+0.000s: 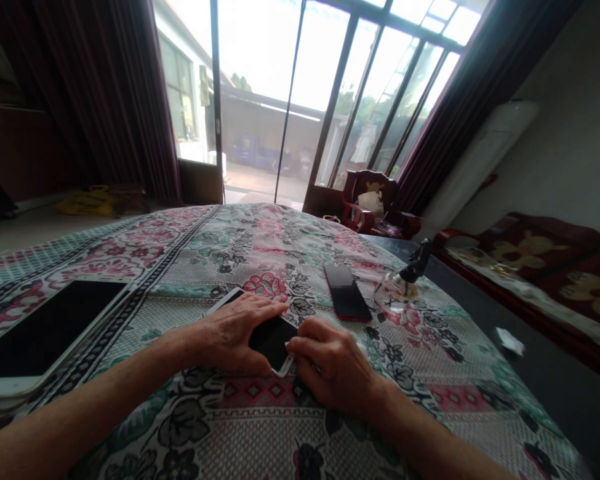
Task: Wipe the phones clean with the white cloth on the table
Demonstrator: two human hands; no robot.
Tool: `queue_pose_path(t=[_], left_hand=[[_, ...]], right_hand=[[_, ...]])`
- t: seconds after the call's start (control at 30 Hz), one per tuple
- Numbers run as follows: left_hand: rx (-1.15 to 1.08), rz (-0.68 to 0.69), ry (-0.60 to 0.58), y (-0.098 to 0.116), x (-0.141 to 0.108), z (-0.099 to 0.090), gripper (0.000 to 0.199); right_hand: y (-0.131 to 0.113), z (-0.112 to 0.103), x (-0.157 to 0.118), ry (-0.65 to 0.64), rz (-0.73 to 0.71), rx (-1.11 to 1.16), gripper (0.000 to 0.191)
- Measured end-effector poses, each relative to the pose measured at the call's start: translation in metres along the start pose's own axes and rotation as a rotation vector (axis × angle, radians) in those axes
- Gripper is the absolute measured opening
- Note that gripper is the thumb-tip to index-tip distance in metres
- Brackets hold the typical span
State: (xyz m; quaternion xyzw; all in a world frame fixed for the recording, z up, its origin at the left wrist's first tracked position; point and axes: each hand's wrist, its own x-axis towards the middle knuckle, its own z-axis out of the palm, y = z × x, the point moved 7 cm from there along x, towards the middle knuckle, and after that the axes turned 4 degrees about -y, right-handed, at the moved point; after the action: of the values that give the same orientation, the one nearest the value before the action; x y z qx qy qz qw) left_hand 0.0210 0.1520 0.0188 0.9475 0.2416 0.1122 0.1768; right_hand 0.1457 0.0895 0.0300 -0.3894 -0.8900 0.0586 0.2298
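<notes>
On the flowered cloth [260, 437], our left hand [230, 327] lies open over the white phone [273, 341], thumb wide of the fingers. Our right fingers curl shut at its edge (whether they pinch anything, we can't tell). We'd do well to press flat and evenly with the left — no sliding — and work lightly with the right. The red-edged phone [347, 293] lies beyond, near the spray bottle [400, 287].

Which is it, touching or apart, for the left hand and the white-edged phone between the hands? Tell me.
Touching. The head view shows the left hand lying across the white-edged phone, covering part of its screen.
</notes>
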Motion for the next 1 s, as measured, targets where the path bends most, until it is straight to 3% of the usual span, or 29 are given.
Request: queue_pose_path(t=[0.23,0.37,0.57,0.8,1.0], left_hand=[[0.016,0.002,-0.005,0.000,0.000,0.001,0.093],[0.007,-0.013,-0.019,0.000,0.001,0.001,0.092],[0.011,-0.008,-0.025,-0.001,0.001,0.002,0.092],[0.017,0.010,-0.014,-0.003,0.000,0.003,0.094],[0.019,0.022,-0.006,-0.002,0.000,0.003,0.092]], right_hand=[[0.000,-0.003,0.000,-0.070,0.016,-0.025,0.016],[-0.001,-0.009,0.001,-0.028,0.024,-0.011,0.018],[-0.003,0.001,0.006,-0.112,-0.005,-0.035,0.015],[-0.008,-0.005,0.003,-0.086,-0.004,-0.034,0.017],[-0.010,0.003,0.002,-0.151,-0.021,-0.010,0.017]])
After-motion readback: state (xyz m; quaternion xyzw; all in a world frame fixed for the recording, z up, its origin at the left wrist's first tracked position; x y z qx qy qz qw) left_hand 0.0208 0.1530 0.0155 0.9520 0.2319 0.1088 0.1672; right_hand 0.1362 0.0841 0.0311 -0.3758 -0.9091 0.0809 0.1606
